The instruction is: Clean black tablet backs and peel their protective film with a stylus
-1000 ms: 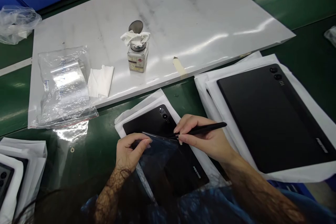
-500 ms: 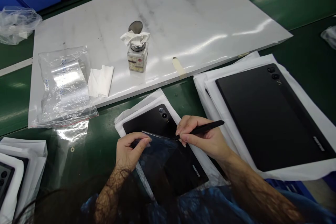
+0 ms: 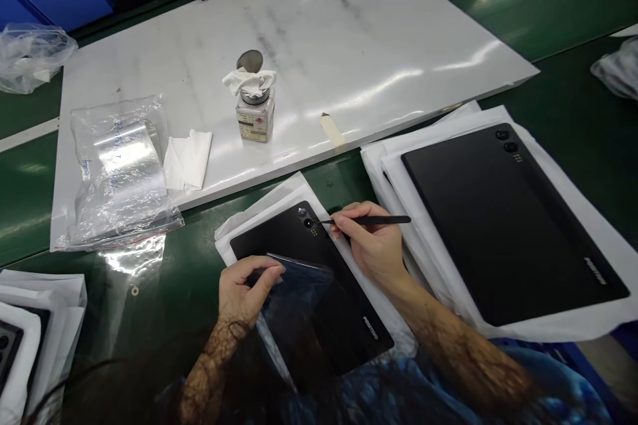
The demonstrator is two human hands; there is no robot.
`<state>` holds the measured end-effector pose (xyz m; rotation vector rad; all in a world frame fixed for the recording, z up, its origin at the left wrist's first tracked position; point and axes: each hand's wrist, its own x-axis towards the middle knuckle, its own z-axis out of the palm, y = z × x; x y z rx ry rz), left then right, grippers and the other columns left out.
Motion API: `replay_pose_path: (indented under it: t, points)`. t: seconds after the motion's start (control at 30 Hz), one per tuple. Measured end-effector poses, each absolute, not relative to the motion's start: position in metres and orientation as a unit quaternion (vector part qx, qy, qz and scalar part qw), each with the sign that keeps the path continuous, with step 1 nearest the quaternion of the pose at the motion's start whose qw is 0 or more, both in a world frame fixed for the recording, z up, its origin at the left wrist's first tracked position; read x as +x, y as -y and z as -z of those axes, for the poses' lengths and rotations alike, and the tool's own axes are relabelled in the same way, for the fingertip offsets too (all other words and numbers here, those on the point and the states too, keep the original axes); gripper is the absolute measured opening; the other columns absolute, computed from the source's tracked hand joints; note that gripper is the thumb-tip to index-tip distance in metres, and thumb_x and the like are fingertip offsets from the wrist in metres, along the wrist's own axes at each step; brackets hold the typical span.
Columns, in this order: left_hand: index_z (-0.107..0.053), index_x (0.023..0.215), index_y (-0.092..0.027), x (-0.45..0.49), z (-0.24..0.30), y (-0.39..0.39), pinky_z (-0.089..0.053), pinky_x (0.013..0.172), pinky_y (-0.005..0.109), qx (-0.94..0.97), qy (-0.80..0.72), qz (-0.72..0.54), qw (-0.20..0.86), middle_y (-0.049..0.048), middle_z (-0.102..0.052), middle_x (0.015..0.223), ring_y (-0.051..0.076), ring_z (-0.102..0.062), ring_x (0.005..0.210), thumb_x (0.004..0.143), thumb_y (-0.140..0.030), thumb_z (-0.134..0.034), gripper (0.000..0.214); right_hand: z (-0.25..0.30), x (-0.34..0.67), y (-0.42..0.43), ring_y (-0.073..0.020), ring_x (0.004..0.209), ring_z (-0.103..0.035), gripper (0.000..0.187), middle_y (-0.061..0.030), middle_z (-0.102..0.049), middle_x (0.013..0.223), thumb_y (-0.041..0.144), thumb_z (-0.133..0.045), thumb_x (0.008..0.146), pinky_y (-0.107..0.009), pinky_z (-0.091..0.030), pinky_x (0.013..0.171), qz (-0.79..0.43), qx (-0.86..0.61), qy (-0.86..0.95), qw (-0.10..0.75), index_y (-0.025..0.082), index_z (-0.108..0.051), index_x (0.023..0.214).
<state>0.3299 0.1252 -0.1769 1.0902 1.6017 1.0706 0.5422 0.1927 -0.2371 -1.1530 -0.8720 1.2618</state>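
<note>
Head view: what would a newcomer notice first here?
The right hand holds a thin black tool with its tip at the camera lenses of the small black tablet near the bottom centre. The left hand pinches a clear film raised over it. A larger black tablet lies on white sheets to the right.

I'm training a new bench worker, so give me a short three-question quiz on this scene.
1. True or false: the right hand holds the thin black tool with its tip at the camera lenses of the small tablet.
2. What does the left hand pinch? A) peeled film B) white tissue C) bottle
3. Fill in: the large tablet lies on a ____ sheet.
Key: 1 true; 2 A; 3 white.
</note>
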Motion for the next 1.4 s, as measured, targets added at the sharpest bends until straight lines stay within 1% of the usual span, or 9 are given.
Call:
replay_pose_path:
  t: [0.2, 0.4, 0.67, 0.77, 0.87, 1.0, 1.13, 1.27, 1.4]
  points:
    - [-0.073, 0.066, -0.023, 0.330, 0.177, -0.125, -0.054, 0.049, 0.024, 0.443, -0.643, -0.436, 0.447, -0.0016, -0.071, 0.055, 0.018, -0.067, 0.049, 0.069, -0.029, -0.069, 0.008, 0.243, 0.540, -0.187, -0.0155, 0.056, -0.075, 0.037, 0.0018, -0.082, 0.073, 0.047, -0.108, 0.075, -0.027, -0.061, 0.052, -0.540, -0.502, 0.377, 0.560, 0.026, -0.078, 0.074]
    - [-0.073, 0.067, -0.022, 0.330, 0.177, -0.125, -0.054, 0.049, 0.021, 0.439, -0.641, -0.443, 0.446, -0.0024, -0.072, 0.056, 0.016, -0.067, 0.049, 0.068, -0.028, -0.070, 0.006, 0.245, 0.540, -0.187, -0.0154, 0.056, -0.074, 0.039, 0.0017, -0.080, 0.074, 0.051, -0.108, 0.077, -0.027, -0.060, 0.051, -0.529, -0.504, 0.391, 0.560, 0.027, -0.078, 0.076]
    - [-0.073, 0.066, -0.021, 0.331, 0.178, -0.125, -0.054, 0.049, 0.024, 0.434, -0.641, -0.445, 0.451, -0.0014, -0.071, 0.056, 0.018, -0.067, 0.049, 0.068, -0.029, -0.070, 0.008, 0.248, 0.540, -0.186, -0.0147, 0.059, -0.067, 0.025, 0.0014, -0.076, 0.079, 0.043, -0.098, 0.088, -0.030, -0.059, 0.055, -0.485, -0.498, 0.436, 0.571, 0.028, -0.080, 0.080]
    - [-0.073, 0.067, -0.020, 0.331, 0.177, -0.125, -0.055, 0.049, 0.028, 0.434, -0.644, -0.440, 0.451, 0.0003, -0.072, 0.056, 0.020, -0.067, 0.049, 0.068, -0.030, -0.070, 0.010, 0.246, 0.549, -0.186, -0.0191, 0.067, -0.069, 0.017, -0.0026, -0.078, 0.092, 0.046, -0.087, 0.096, -0.035, -0.060, 0.057, -0.445, -0.499, 0.456, 0.587, 0.032, -0.085, 0.088]
    - [-0.074, 0.067, -0.021, 0.330, 0.177, -0.125, -0.055, 0.049, 0.028, 0.437, -0.646, -0.434, 0.451, 0.0004, -0.072, 0.057, 0.020, -0.067, 0.050, 0.068, -0.029, -0.069, 0.010, 0.245, 0.564, -0.187, -0.0278, 0.085, -0.076, 0.006, -0.0072, -0.081, 0.101, 0.038, -0.087, 0.095, -0.045, -0.067, 0.072, -0.385, -0.500, 0.558, 0.538, 0.037, -0.093, 0.096]
    - [-0.074, 0.066, -0.022, 0.329, 0.176, -0.126, -0.054, 0.049, 0.023, 0.445, -0.646, -0.428, 0.449, -0.0019, -0.072, 0.054, 0.017, -0.067, 0.049, 0.068, -0.027, -0.069, 0.007, 0.250, 0.576, -0.188, -0.0280, 0.087, -0.077, 0.033, -0.0081, -0.085, 0.103, 0.021, -0.073, 0.101, -0.045, -0.066, 0.075, -0.243, -0.421, 0.781, 0.392, 0.041, -0.096, 0.112]
    - [-0.074, 0.064, -0.023, 0.330, 0.175, -0.127, -0.053, 0.047, 0.021, 0.450, -0.644, -0.425, 0.449, -0.0029, -0.071, 0.052, 0.016, -0.067, 0.047, 0.067, -0.025, -0.069, 0.006, 0.255, 0.575, -0.193, -0.0255, 0.086, -0.075, 0.056, -0.0067, -0.084, 0.105, 0.009, -0.063, 0.102, -0.042, -0.059, 0.072, -0.178, -0.369, 0.836, 0.364, 0.046, -0.091, 0.133]
    - [-0.073, 0.063, -0.023, 0.331, 0.177, -0.127, -0.053, 0.048, 0.020, 0.440, -0.650, -0.435, 0.442, -0.0030, -0.071, 0.051, 0.016, -0.067, 0.047, 0.066, -0.026, -0.069, 0.006, 0.252, 0.569, -0.193, -0.0237, 0.081, -0.069, 0.062, -0.0046, -0.082, 0.101, 0.004, -0.062, 0.101, -0.041, -0.049, 0.071, -0.137, -0.398, 0.849, 0.320, 0.051, -0.091, 0.130]
    - [-0.073, 0.065, -0.022, 0.331, 0.180, -0.126, -0.054, 0.048, 0.021, 0.437, -0.646, -0.439, 0.446, -0.0021, -0.072, 0.053, 0.017, -0.068, 0.048, 0.066, -0.027, -0.070, 0.006, 0.253, 0.565, -0.187, -0.0227, 0.081, -0.065, 0.058, -0.0042, -0.081, 0.096, 0.002, -0.059, 0.104, -0.041, -0.043, 0.071, -0.055, -0.424, 0.837, 0.340, 0.043, -0.091, 0.130]
